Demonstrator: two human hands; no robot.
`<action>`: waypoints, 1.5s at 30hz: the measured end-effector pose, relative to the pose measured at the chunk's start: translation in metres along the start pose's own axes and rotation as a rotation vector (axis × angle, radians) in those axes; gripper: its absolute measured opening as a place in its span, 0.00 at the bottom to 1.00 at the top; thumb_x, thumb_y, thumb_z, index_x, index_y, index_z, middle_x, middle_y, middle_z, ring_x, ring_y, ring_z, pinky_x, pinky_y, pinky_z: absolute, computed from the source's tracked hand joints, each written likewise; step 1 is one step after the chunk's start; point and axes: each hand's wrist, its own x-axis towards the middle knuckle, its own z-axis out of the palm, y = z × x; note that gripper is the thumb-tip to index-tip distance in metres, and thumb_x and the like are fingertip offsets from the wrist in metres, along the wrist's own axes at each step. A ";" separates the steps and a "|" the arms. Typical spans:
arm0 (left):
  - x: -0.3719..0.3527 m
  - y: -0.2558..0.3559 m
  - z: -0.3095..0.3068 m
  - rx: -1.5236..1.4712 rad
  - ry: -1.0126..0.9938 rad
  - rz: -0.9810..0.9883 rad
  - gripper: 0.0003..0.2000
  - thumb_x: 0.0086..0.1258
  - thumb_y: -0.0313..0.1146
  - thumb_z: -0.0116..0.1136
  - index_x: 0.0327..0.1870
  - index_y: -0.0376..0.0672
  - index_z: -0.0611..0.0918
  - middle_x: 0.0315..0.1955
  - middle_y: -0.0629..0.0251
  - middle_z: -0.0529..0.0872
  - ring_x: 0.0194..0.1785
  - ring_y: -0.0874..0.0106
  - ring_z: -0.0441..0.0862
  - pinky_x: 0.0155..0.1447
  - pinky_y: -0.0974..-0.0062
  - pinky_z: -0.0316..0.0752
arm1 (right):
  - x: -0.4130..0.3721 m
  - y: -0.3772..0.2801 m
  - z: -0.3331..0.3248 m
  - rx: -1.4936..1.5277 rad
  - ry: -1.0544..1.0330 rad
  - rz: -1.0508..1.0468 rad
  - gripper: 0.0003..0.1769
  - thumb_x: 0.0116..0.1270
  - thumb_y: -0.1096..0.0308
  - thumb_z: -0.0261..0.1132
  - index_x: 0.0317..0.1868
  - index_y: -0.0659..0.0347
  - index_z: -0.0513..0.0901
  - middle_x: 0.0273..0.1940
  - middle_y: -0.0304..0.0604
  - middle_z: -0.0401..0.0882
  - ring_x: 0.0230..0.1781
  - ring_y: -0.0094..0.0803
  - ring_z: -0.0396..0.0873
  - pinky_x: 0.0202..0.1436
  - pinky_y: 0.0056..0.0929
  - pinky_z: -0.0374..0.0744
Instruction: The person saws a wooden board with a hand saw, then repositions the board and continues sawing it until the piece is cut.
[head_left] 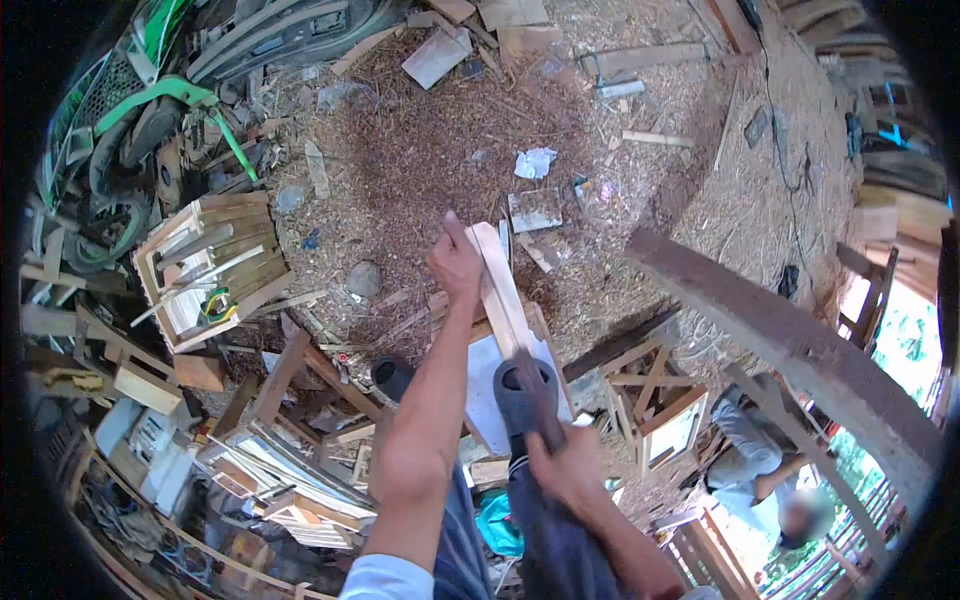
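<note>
My left hand (457, 262) is closed on the far end of a pale wooden slat (503, 295), with one digit sticking up. The slat slopes down toward my foot, its near end over a board with a whitish top (482, 385). In my right hand (572, 465) is a long dark tool (538, 400), smeared by motion, its far end overlapping the slat's near end. I cannot tell what kind of tool it is. A dark shoe (512, 400) of mine rests on the whitish board, right beside the tool.
Wood shavings and offcuts cover the ground. A thick beam (790, 350) crosses on the right, with a seated person (755, 465) beyond it. At left stand a wooden crate (215, 265) holding sticks and a green motorbike frame (165, 90). Wooden frames (655, 410) flank my legs.
</note>
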 end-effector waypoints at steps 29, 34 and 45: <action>0.007 -0.004 0.006 0.015 0.081 0.041 0.29 0.73 0.49 0.45 0.18 0.29 0.77 0.15 0.42 0.75 0.19 0.46 0.69 0.29 0.51 0.59 | 0.122 -0.038 0.034 0.078 -0.088 0.164 0.17 0.56 0.63 0.62 0.36 0.73 0.81 0.30 0.64 0.80 0.34 0.59 0.81 0.40 0.44 0.79; 0.007 0.014 0.002 -0.012 0.009 0.055 0.29 0.72 0.50 0.45 0.20 0.30 0.79 0.16 0.41 0.75 0.20 0.46 0.70 0.29 0.52 0.60 | 0.097 -0.033 0.019 0.149 -0.020 0.056 0.17 0.55 0.64 0.63 0.33 0.74 0.80 0.27 0.65 0.79 0.32 0.59 0.80 0.40 0.44 0.79; 0.006 0.013 0.003 -0.006 -0.035 -0.003 0.32 0.72 0.55 0.45 0.20 0.30 0.78 0.14 0.44 0.75 0.17 0.57 0.65 0.30 0.54 0.63 | 0.091 0.045 0.061 0.310 0.010 -0.038 0.14 0.55 0.63 0.63 0.28 0.69 0.80 0.21 0.57 0.78 0.24 0.55 0.79 0.31 0.41 0.76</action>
